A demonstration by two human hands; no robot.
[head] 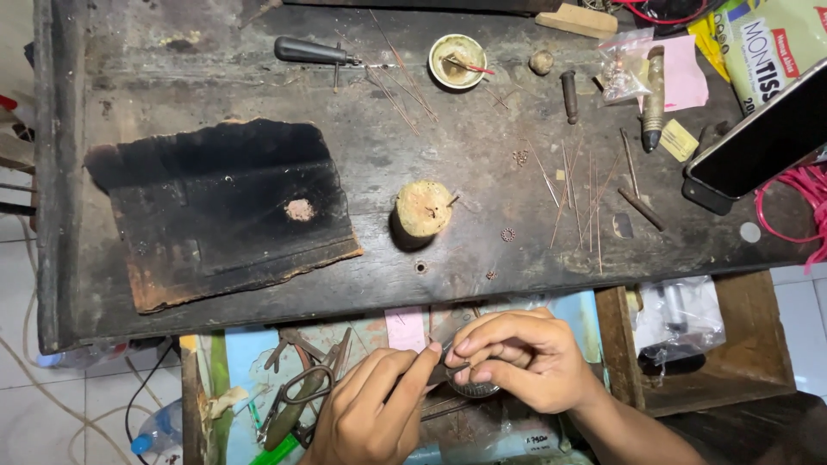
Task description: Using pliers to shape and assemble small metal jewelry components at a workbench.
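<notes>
My left hand (370, 413) is low in the view, over an open drawer, and pinches a thin metal tool (431, 355) whose tip points right. My right hand (517, 357) meets that tip, with its fingertips closed on a small piece that the fingers mostly hide. Just under the right fingertips sits a small round metal tin (474, 389). Both hands hover below the front edge of the dark wooden workbench (482, 275).
On the bench lie a charred black board (224, 207), a stubby wooden block (422, 208), several thin wires (577, 189), a black-handled awl (314, 52), a small bowl (457, 60) and a phone (767, 138). Pliers (301, 387) lie in the drawer; a wooden box (732, 362) stands to the right.
</notes>
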